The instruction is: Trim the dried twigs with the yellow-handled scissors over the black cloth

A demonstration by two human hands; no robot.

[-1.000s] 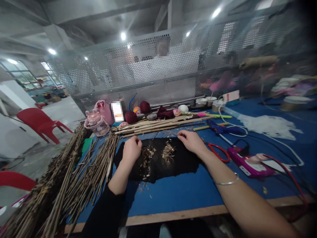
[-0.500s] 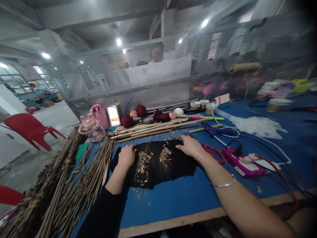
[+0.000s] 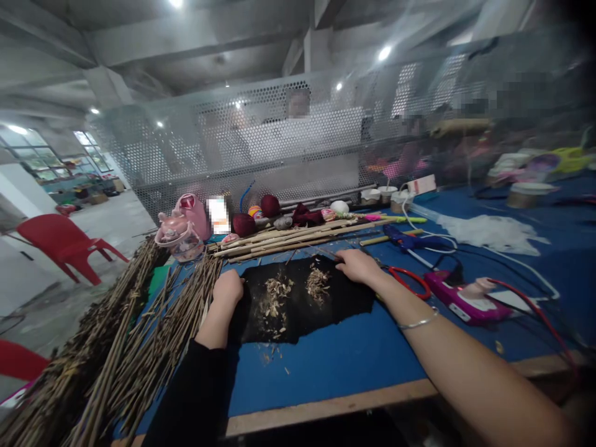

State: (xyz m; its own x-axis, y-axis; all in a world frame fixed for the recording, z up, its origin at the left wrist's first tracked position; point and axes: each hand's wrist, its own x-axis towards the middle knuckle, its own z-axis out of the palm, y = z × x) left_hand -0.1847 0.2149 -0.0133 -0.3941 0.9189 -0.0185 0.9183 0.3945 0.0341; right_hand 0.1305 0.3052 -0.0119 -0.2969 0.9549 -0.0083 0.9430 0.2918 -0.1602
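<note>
A black cloth (image 3: 300, 313) lies on the blue tabletop with two small heaps of dry plant shavings on it, one heap (image 3: 278, 288) left of the other (image 3: 318, 287). My left hand (image 3: 228, 288) is closed on the cloth's left edge. At its far right edge my right hand (image 3: 357, 268), a silver bangle on the wrist, has its fingers closed on the cloth. A thin greyish piece (image 3: 326, 252) sticks out just left of the right fingers; I cannot make out what it is. Beside that wrist lies a red loop-shaped handle (image 3: 412, 282).
Dry stems (image 3: 161, 335) are heaped at left, near a pink bucket (image 3: 181, 248). Peeled sticks (image 3: 298, 239) and dark red yarn balls (image 3: 270, 206) line the back. A blue glue gun (image 3: 403, 239), purple power strip (image 3: 465, 301) and cables lie at right. A perforated screen (image 3: 186, 149) stands behind.
My left hand has moved outward to the left and its fingers have curled closed at the cloth's edge. My right hand stays at the far right edge. The view has shifted slightly.
</note>
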